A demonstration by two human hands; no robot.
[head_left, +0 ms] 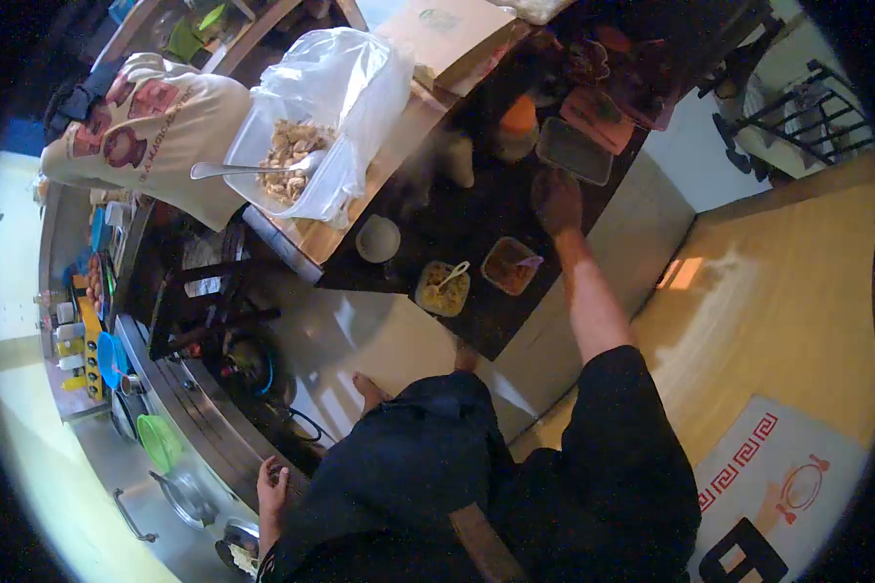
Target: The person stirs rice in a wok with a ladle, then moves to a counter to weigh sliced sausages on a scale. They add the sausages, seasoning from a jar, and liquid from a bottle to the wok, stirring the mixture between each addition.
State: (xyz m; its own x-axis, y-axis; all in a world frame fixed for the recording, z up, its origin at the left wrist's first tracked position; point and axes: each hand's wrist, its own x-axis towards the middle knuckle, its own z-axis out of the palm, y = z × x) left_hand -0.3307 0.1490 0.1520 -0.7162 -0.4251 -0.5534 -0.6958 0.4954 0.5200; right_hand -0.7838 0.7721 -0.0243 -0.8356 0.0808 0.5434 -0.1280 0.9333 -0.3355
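Dark glossy counter point(476, 219) is standing over pale floor point(379, 335). Right hand point(556, 199) is resting on it beside clear rectangular plastic tray point(574, 151); its finger spread cannot be told. Left hand point(272, 483) is lying loosely bent, holding nothing, on long steel counter point(199, 423). Two small food bowls point(442, 289) are crowding the near edge.

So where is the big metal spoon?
The big metal spoon lies upper left in the head view, in the clear plastic tub beside the printed cloth.

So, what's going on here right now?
A person stands between two counters. Their right hand is stretched out onto the dark counter, beside a clear tray and a tub of food with a spoon; its grip is too blurred to read. Their left hand rests open on the steel counter edge.
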